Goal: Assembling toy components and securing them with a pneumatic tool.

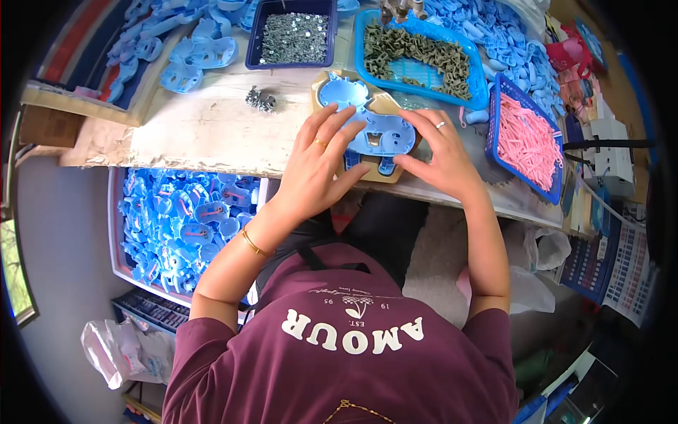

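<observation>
A light blue plastic toy shell (385, 134), shaped like an animal with a round head and legs, lies hollow side up in a tan jig (385, 104) at the table's front edge. My left hand (321, 159) reaches over its left side, fingers stretched out and touching the shell near the head. At the shell's right end is my right hand (443, 157), thumb and fingers apart, the fingertips at the rim. Neither hand is closed around anything. Part of the shell's left side is hidden under my left fingers.
A small pile of metal bits (261, 99) lies left of the jig. Behind stand a dark blue tray (251, 53) of small silvery parts and a blue basket (480, 92) of olive-brown pieces. Pink strips fill a basket (494, 134) at right. A bin (115, 226) of blue shells sits below left.
</observation>
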`<state>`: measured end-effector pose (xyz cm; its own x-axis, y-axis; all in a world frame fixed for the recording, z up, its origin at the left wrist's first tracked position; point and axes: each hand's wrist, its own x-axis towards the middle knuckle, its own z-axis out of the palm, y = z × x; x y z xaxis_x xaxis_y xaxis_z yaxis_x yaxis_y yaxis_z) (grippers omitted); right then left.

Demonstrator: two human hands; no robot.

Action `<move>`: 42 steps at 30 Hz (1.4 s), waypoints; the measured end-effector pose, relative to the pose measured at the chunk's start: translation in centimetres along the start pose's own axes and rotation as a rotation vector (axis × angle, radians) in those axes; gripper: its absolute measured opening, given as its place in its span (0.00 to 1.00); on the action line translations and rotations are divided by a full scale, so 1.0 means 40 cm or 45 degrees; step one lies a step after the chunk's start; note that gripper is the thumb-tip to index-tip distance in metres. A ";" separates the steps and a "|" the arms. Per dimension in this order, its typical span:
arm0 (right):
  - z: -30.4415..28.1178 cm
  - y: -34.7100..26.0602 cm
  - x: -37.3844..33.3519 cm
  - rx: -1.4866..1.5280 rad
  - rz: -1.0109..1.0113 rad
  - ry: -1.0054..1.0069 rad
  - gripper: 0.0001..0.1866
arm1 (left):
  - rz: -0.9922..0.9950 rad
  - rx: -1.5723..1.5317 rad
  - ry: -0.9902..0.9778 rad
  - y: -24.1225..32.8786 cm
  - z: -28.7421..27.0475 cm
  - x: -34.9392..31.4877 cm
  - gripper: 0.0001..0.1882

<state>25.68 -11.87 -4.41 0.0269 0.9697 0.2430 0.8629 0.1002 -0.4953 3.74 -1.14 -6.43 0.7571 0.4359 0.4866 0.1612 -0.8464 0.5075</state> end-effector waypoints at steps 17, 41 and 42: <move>0.020 -0.032 0.002 -0.366 -0.032 0.112 0.29 | -0.002 0.207 -0.171 -0.007 0.063 0.061 0.31; -0.013 0.013 0.000 -0.168 -0.019 -0.101 0.26 | -0.035 0.184 -0.262 0.016 0.047 0.094 0.31; -0.037 0.047 0.002 0.029 -0.063 -0.077 0.24 | 0.013 0.162 -0.236 0.011 0.052 0.104 0.31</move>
<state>28.06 -11.92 -4.08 -0.0464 0.9751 0.2169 0.8508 0.1524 -0.5030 8.26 -0.34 -5.65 0.8607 0.3731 0.3464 0.2224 -0.8875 0.4035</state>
